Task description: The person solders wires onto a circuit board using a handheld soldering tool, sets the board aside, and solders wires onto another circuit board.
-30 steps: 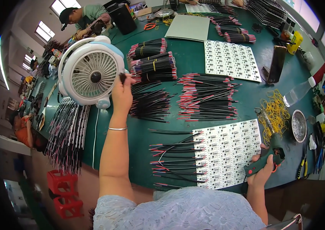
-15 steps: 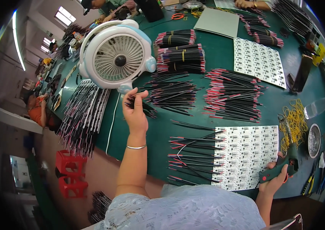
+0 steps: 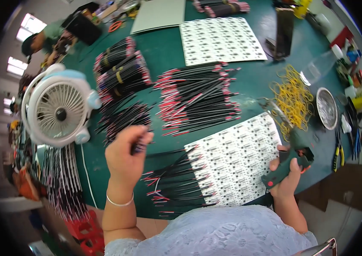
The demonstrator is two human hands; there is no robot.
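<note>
My left hand (image 3: pixel 125 153) is closed around a small bunch of black wires (image 3: pixel 137 147), most of it hidden by my fingers. It hovers just in front of a loose pile of black wires (image 3: pixel 123 120). In my right hand (image 3: pixel 287 183) is a dark green pistol-shaped soldering gun (image 3: pixel 290 164), its tip pointing away from me. Below the gun lies a white panel of small circuit boards (image 3: pixel 236 162), tilted on the green table. Several black wires (image 3: pixel 176 183) with red and white ends stick out from the panel's left edge.
A white fan (image 3: pixel 61 113) stands at the left. Behind lie a red-tipped wire pile (image 3: pixel 198 98), tied wire bundles (image 3: pixel 123 70) and another board panel (image 3: pixel 221 42). To the right are yellow rubber bands (image 3: pixel 292 98), a metal bowl (image 3: pixel 327 109), a plastic bottle (image 3: pixel 322 66) and pliers (image 3: pixel 339 151).
The view has swung to the right. My left hand, still gripping wires, has come nearer the wired panel. The panel now sits at a slant, with the soldering gun still in my right hand.
</note>
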